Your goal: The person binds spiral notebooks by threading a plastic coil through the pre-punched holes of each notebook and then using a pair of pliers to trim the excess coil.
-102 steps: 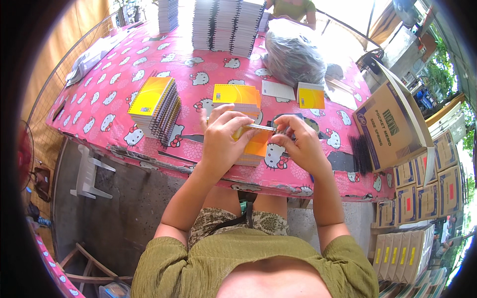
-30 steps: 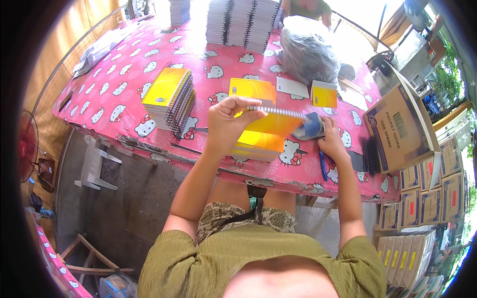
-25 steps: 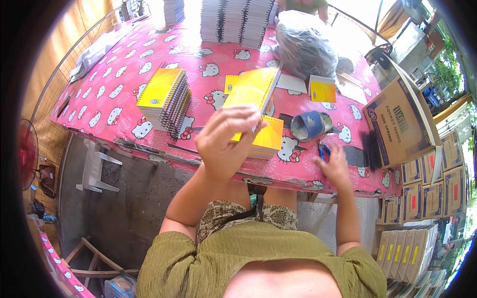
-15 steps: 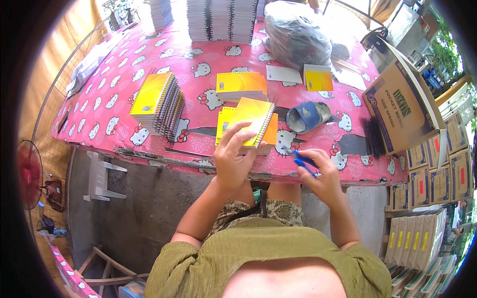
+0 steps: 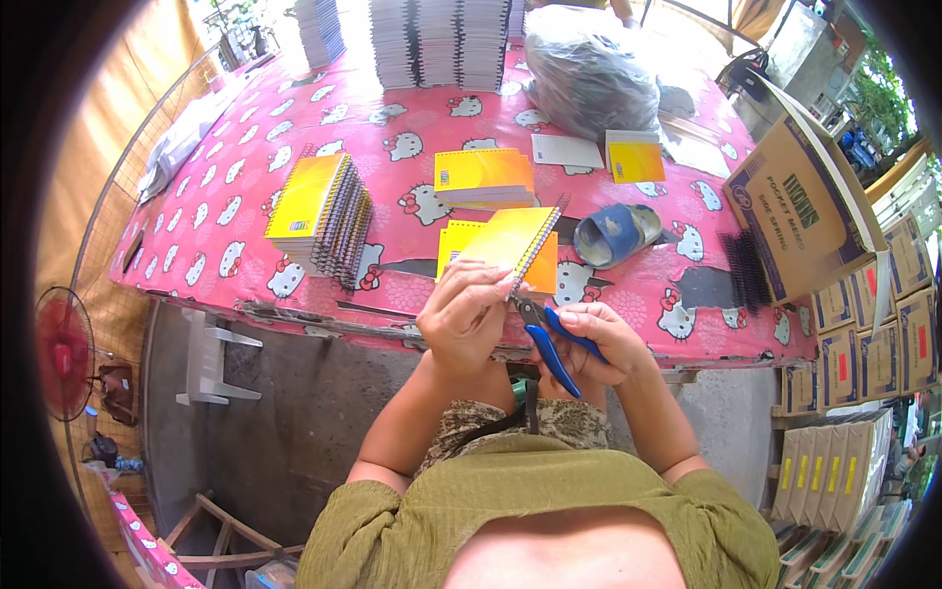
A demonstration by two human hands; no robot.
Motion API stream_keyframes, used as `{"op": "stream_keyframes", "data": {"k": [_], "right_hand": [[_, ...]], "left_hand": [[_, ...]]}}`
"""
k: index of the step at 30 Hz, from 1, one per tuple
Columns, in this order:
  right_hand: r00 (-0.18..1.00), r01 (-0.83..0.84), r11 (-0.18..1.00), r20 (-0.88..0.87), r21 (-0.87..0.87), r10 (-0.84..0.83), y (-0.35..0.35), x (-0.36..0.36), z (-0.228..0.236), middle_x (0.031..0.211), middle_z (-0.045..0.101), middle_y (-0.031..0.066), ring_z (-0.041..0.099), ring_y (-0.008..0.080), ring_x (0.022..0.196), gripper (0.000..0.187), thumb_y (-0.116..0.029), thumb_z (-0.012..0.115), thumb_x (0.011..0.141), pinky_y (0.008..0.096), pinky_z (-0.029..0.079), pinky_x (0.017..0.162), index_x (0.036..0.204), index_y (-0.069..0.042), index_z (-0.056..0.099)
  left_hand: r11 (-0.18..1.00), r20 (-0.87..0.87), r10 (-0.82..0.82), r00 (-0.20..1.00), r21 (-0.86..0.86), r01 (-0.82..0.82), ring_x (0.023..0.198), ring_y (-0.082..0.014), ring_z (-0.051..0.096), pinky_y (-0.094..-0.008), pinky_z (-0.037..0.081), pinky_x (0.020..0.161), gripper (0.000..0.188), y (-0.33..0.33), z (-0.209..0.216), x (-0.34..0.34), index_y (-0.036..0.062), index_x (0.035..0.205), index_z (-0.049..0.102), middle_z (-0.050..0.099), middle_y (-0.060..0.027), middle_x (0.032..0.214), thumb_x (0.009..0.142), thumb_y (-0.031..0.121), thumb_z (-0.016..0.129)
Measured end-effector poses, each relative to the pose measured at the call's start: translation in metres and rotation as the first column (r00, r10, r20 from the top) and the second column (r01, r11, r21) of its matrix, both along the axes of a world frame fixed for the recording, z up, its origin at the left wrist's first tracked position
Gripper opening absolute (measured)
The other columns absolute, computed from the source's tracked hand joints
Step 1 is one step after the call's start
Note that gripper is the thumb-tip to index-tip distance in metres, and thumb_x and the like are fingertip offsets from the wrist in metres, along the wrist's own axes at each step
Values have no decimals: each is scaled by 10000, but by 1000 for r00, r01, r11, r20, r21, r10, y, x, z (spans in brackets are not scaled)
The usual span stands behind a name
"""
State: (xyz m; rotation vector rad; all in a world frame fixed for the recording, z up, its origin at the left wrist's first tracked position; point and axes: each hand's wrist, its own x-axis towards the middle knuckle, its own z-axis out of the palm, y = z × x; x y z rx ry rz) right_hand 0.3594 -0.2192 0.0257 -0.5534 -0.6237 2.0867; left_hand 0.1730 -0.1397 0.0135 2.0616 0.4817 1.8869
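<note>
My left hand grips a yellow spiral notebook by its near end, holding it tilted above a low pile of similar notebooks. In my right hand is a pair of cutting pliers with blue handles, which are spread apart. The plier jaws meet the near end of the notebook's wire coil, beside my left fingertips; whether they touch the wire I cannot tell. Farther back lies another short pile of yellow notebooks. A taller notebook stack stands to the left, coils facing right.
A blue slipper lies right of the notebooks, on the pink tablecloth. Black wire coils sit against an open cardboard box. Behind are a filled plastic bag and tall notebook stacks. The table's front edge is torn.
The pliers have moved left and come up to the end of the notebook's coil. My left hand has tilted the notebook and turned its near end toward the pliers.
</note>
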Motion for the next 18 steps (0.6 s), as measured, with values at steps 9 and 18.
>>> {"op": "stream_keyframes", "data": {"k": [9, 18], "right_hand": [[-445, -134, 720, 607, 681, -658, -10, 93, -55, 1095, 627, 192, 584, 322, 1046, 432, -284, 695, 824, 422, 431, 947, 1131, 9, 613], [-812, -27, 664, 371, 747, -451, 25, 290, -52, 1265, 515, 225, 470, 402, 1190, 589, -450, 701, 791, 443, 378, 1005, 1128, 23, 600]], "left_hand": [[862, -72, 506, 860, 89, -500, 765, -96, 620, -248, 474, 664, 212, 99, 127, -125, 77, 1064, 673, 693, -39, 863, 855, 55, 654], [921, -973, 169, 156, 100, -377, 1202, -254, 495, -563, 263, 1050, 405, 246, 66, -181, 123, 1320, 489, 515, -74, 1324, 1003, 321, 333]]}}
